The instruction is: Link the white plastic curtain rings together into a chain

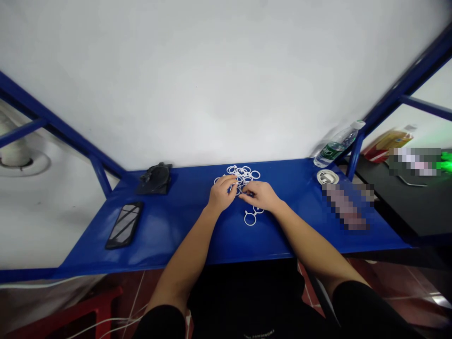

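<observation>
Head view shows a phone (123,226) lying at left of the frame on the blue table (169,235), and a black bag (155,180) slightly farther right. Near the centre, the left hand (221,194) bends its fingers at the pile of white rings (242,173); two loose rings (250,219) lie just below. The right hand (262,195) reaches the pile's right side. Whether either hand grips a ring, I cannot tell. At right is a bottle (334,149).
</observation>
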The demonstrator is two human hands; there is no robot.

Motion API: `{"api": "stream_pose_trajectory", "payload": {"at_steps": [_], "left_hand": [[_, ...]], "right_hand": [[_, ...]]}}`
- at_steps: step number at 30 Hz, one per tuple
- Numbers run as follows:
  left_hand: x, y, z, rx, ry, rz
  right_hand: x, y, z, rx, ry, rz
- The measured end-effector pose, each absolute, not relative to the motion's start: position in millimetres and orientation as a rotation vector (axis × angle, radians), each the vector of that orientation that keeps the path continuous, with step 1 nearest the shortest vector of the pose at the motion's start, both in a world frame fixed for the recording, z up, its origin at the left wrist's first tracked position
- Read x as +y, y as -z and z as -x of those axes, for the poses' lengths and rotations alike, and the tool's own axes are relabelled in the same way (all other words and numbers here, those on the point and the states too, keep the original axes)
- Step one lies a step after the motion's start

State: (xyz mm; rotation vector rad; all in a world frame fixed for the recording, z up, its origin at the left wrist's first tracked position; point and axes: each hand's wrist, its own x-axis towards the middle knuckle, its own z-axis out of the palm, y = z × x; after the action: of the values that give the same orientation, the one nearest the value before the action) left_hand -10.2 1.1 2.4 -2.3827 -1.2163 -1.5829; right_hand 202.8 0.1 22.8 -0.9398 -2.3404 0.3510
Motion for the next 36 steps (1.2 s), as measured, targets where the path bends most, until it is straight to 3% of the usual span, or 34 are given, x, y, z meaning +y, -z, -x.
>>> {"api": "stream_pose_trajectory", "payload": {"at_steps": [13,27,36], "left_hand": [[-9,-3,-2,-1.130,1.741,2.446],[-12,-9,-3,-1.222,1.680,2.471],[-19,-8,-5,-1.190,1.124,2.928]], "right_hand": [[-1,-17,-201,-2.131,-0.190,0.993],[6,-25,-214,-2.149,-0.225,1.020],[34,-24,-244,-2.148,-0.324,1.339]]}}
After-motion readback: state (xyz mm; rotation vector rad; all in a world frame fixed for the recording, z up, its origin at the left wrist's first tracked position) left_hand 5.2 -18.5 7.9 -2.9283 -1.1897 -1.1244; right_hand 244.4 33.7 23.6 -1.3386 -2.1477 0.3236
